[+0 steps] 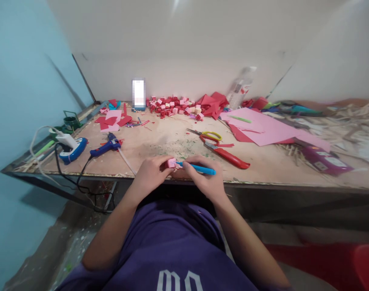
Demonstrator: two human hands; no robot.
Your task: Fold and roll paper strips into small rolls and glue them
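Near the table's front edge, my left hand (152, 174) pinches a small pink and red paper box (171, 163) between thumb and fingers. My right hand (205, 177) is closed around a blue pen (204, 169), whose tip end points left at the box. Whether the tip touches the box is too small to tell. Behind my right hand lie scissors (211, 136) with yellow and red handles and a red-handled cutting tool (231, 157). A heap of small pink and red boxes (173, 106) sits at the back against the wall.
At the left are a blue glue gun (104, 148), a blue power strip (73, 150) with cables, and paper scraps (113, 117). A lit phone (138, 93) stands at the back. Pink sheets (263, 125), a clear bottle (242, 88) and a purple packet (323, 161) are on the right.
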